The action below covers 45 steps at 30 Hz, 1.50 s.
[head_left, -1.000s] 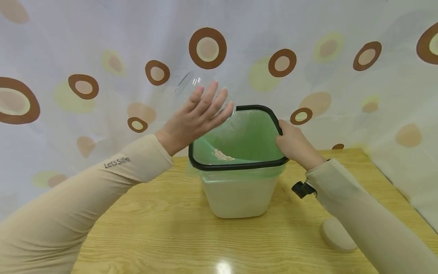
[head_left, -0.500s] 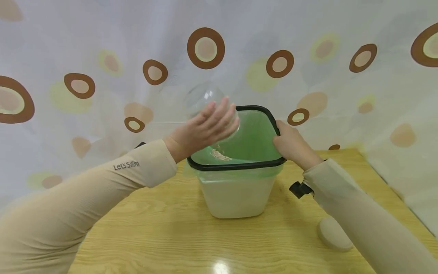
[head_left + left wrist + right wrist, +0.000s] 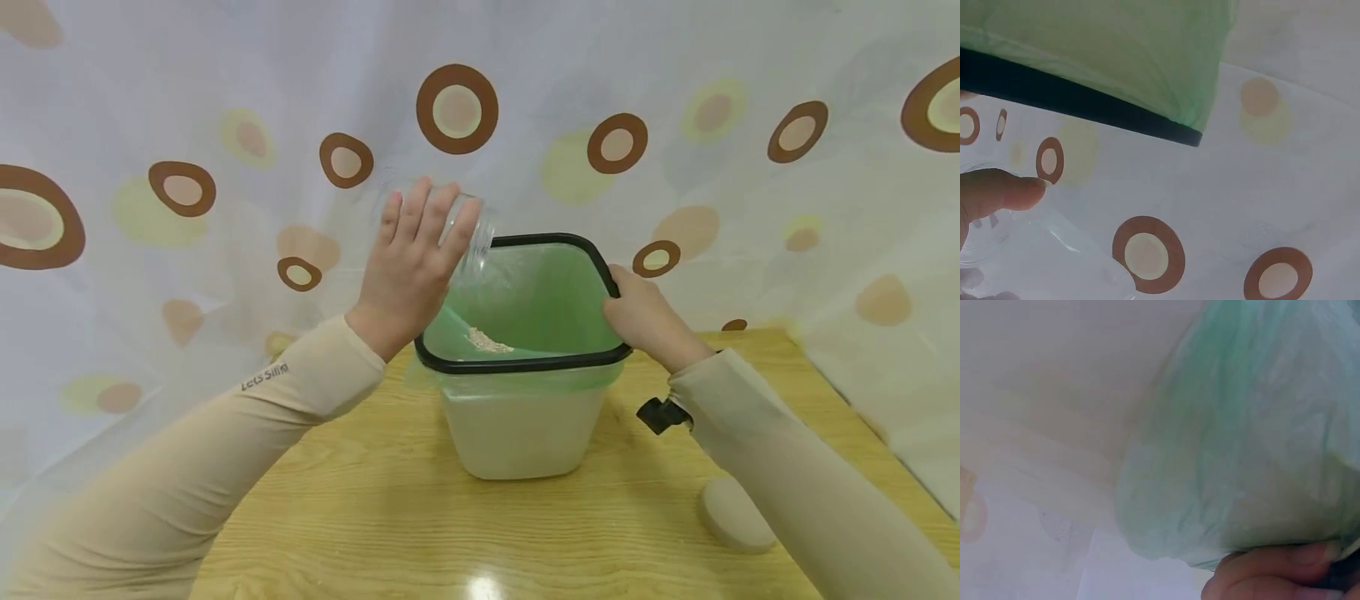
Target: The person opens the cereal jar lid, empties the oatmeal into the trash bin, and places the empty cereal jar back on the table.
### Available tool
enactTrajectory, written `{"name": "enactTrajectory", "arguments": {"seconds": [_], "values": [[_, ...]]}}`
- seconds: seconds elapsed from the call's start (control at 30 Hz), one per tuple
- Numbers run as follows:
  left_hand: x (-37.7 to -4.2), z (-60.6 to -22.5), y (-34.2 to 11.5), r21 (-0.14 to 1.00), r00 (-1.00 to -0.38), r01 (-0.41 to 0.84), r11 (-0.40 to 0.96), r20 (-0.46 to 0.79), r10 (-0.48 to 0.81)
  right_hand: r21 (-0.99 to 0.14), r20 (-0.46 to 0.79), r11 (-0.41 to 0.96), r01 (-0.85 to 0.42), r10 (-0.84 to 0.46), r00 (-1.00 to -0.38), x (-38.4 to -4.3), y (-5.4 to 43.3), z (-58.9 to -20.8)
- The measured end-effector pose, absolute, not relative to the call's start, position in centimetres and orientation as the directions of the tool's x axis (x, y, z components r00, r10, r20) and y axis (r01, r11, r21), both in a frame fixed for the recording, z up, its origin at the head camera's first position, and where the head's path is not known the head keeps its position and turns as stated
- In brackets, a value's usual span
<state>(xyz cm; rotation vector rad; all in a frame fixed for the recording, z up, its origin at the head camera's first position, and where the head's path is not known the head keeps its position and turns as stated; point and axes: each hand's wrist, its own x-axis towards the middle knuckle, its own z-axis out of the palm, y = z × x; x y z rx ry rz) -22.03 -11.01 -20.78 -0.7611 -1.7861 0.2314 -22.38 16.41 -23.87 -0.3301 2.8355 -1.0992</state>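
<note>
In the head view my left hand holds a clear plastic jar tilted on its side, its mouth toward the trash can. The left wrist view shows the thumb against the transparent jar. A white trash can stands on the table, tipped toward me, with a black rim and a green bag lining it. Pale flakes lie on the bag inside. My right hand grips the rim on the right side; its fingers press below the bag in the right wrist view.
A round beige object lies on the wooden table at the right, partly behind my right forearm. A patterned curtain hangs close behind the trash can. A black wrist strap piece sticks out from the right sleeve.
My left hand and the jar dipped toward the bin, then rose back and left, with the hand now more upright. The right hand keeps its grip on the rim; the trash can stays in place.
</note>
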Motion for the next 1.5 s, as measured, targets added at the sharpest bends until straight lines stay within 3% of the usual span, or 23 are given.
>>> {"name": "enactTrajectory", "arguments": {"seconds": [0.23, 0.53, 1.03, 1.23, 1.5], "values": [[-21.1, -21.5, -11.6, -0.293, -0.287, 0.476, 0.829, 0.840, 0.461, -0.754, -0.052, 0.651, -0.091, -0.197, -0.979, -22.7, 16.9, -23.8], [-20.2, -22.9, -12.9, -0.104, -0.311, 0.493, 0.864, 0.906, 0.287, -0.814, -0.062, 0.574, -0.084, -0.230, -0.971, -22.3, 17.3, -23.6], [-18.6, -24.2, -15.2, 0.164, -0.440, 0.514, 0.842, 0.893, 0.094, -0.726, 0.093, 0.660, -0.193, -0.184, -0.979, -21.3, 18.1, -24.5], [-17.7, -25.0, -15.6, 0.339, -0.539, 0.489, 0.804, 0.842, -0.027, -0.721, 0.101, 0.665, -0.197, -0.181, -0.978, -21.0, 18.6, -24.7], [-16.7, -26.4, -15.9, 0.492, -0.601, 0.442, 0.750, 0.783, -0.159, -0.699, 0.122, 0.686, -0.203, -0.165, -0.979, -20.6, 19.4, -25.2]]}}
